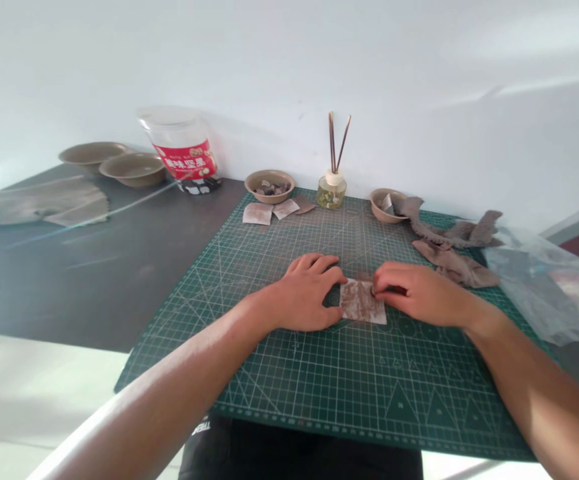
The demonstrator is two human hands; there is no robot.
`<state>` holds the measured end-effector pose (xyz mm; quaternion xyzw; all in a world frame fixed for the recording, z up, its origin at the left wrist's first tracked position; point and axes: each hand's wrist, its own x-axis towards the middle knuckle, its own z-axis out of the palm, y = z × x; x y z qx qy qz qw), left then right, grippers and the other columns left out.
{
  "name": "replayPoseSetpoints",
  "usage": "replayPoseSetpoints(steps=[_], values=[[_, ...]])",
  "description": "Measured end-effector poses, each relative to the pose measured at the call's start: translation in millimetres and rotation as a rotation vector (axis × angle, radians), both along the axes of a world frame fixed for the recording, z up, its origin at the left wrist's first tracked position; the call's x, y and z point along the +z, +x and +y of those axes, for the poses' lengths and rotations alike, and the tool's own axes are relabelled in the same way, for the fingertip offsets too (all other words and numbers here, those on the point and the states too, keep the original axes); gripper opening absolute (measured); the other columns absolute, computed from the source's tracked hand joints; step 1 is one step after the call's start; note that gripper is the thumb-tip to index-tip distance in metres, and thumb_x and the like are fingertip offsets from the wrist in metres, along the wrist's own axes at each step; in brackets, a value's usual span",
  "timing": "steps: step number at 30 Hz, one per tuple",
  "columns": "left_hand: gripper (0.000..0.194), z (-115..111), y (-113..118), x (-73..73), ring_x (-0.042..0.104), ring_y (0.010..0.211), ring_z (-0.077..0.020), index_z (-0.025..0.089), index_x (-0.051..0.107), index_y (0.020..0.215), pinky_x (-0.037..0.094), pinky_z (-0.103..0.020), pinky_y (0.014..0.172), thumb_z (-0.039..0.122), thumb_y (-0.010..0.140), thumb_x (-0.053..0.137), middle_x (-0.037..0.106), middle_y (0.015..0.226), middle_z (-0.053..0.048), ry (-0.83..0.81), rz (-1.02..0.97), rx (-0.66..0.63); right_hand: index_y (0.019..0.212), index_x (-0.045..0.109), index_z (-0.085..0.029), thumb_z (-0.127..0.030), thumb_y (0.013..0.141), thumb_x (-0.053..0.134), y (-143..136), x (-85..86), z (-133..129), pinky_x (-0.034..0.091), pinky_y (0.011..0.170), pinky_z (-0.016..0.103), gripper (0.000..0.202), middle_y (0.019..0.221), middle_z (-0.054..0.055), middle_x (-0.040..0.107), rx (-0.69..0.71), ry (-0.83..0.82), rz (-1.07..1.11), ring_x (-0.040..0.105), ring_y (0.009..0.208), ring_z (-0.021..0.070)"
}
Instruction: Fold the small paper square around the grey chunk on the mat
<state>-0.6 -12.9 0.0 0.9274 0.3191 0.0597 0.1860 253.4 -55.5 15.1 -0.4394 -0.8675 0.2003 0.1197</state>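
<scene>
A small white piece smeared with brown [362,301] lies flat on the green cutting mat [319,380]. My left hand [312,291] rests at its left edge, fingers apart, with thumb and fingertip touching the edge. At the piece's upper right is my right hand [414,293], its fingers pinched together on something small that I cannot make out. Two similar pale pieces [257,213] and a brown one [303,205] lie near the mat's back edge, before a bowl of dark scraps [270,187].
A reed diffuser [331,190] and a second small bowl [385,205] stand at the back. Brown cloths [462,265] and a clear plastic bag [554,287] lie at right. At left are a plastic tub [187,157], two bowls [134,170] and a grey-brown cloth [44,203].
</scene>
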Motion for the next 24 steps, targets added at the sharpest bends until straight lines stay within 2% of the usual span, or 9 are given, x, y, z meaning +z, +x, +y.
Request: replayPoseSetpoints(steps=[3, 7, 9, 14, 19, 24], values=[[0.048, -0.4, 0.5, -1.1, 0.025, 0.145, -0.0339, 0.028, 0.053, 0.127, 0.025, -0.053, 0.117, 0.045, 0.083, 0.063, 0.035, 0.155, -0.006, 0.000, -0.001, -0.004, 0.093, 0.067, -0.024, -0.022, 0.095, 0.059, -6.5, 0.8, -3.6, 0.048, 0.078, 0.029, 0.009, 0.098, 0.001, 0.068, 0.124, -0.076, 0.047, 0.064, 0.089, 0.0166], [0.048, -0.4, 0.0, -2.3, 0.024, 0.145, -0.0345, 0.028, 0.053, 0.128, 0.024, -0.054, 0.117, 0.044, 0.084, 0.062, 0.034, 0.155, -0.007, 0.010, 0.002, 0.009, 0.092, 0.067, -0.023, -0.022, 0.097, 0.055, -11.1, -3.4, 0.7, 0.047, 0.078, 0.031, 0.013, 0.098, 0.003, 0.068, -0.010, 0.034, 0.037, 0.063, 0.087, 0.0182], [0.048, -0.4, -0.2, -2.5, 0.025, 0.145, -0.0345, 0.028, 0.053, 0.127, 0.024, -0.054, 0.117, 0.044, 0.084, 0.062, 0.035, 0.155, -0.007, 0.015, -0.006, 0.011, 0.088, 0.066, -0.022, -0.024, 0.096, 0.058, -7.1, -3.7, 2.2, 0.047, 0.077, 0.031, 0.012, 0.094, 0.003, 0.067, -0.047, 0.025, 0.028, 0.063, 0.084, 0.0178], [0.048, -0.9, 0.4, -3.3, 0.027, 0.144, -0.0338, 0.027, 0.054, 0.126, 0.025, -0.053, 0.116, 0.045, 0.083, 0.063, 0.038, 0.153, -0.007, 0.022, -0.020, -0.005, 0.090, 0.066, -0.024, -0.023, 0.094, 0.062, -10.2, -3.4, -3.4, 0.048, 0.079, 0.029, 0.006, 0.095, 0.001, 0.067, 0.101, -0.085, 0.084, 0.063, 0.088, 0.0162], [0.048, -0.2, 1.0, -4.1, 0.028, 0.143, -0.0337, 0.028, 0.053, 0.127, 0.025, -0.053, 0.117, 0.045, 0.083, 0.062, 0.036, 0.154, -0.006, 0.028, -0.012, 0.016, 0.089, 0.066, -0.022, -0.024, 0.096, 0.059, -9.4, -3.9, 1.4, 0.047, 0.078, 0.032, 0.010, 0.097, 0.003, 0.067, -0.061, 0.023, 0.044, 0.064, 0.087, 0.0179], [0.048, -0.2, 1.5, -4.3, 0.027, 0.144, -0.0343, 0.029, 0.054, 0.127, 0.027, -0.054, 0.115, 0.047, 0.083, 0.062, 0.037, 0.153, -0.006, 0.024, -0.019, 0.007, 0.092, 0.066, -0.023, -0.023, 0.095, 0.059, -11.9, -4.2, -4.1, 0.048, 0.079, 0.030, 0.007, 0.097, 0.002, 0.067, 0.070, -0.046, 0.055, 0.063, 0.089, 0.0171]])
